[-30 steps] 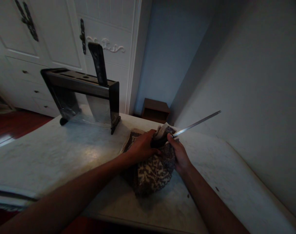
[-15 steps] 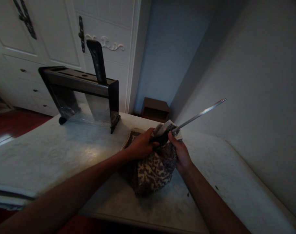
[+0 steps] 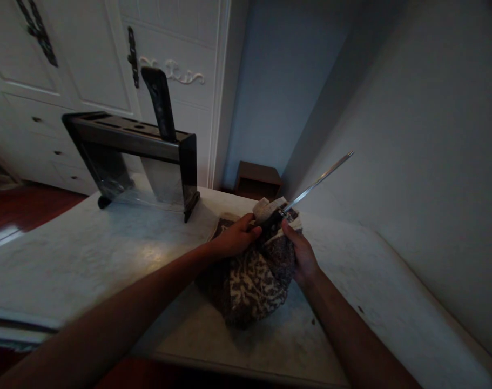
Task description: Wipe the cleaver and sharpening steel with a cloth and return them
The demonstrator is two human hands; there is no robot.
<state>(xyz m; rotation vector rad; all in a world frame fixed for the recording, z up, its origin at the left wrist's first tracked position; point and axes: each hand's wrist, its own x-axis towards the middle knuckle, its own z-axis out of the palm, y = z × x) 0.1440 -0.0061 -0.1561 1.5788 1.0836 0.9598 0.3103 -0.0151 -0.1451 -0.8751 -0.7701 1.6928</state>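
Observation:
A honing steel (image 3: 319,180) with a black handle points up and to the right above the table. My left hand (image 3: 238,236) is closed around the butt end of that handle. Beneath the handle hangs a brown and cream patterned towel (image 3: 257,283), bunched up and partly draped on the tabletop. My right hand (image 3: 301,251) grips the towel's right side, its thumb near the base of the metal rod. The right fingers behind the cloth are hidden.
A knife block (image 3: 128,132) with one black-handled cleaver (image 3: 160,102) in it stands at the table's back left. Behind are white cabinets (image 3: 87,54). A grey wall (image 3: 432,135) borders the right side. Small dark specks lie on the marbled table (image 3: 87,254).
The honing steel's tip has moved left and slightly up, and more of its black handle shows. The towel's top edge has shifted around it. Both hands keep their hold.

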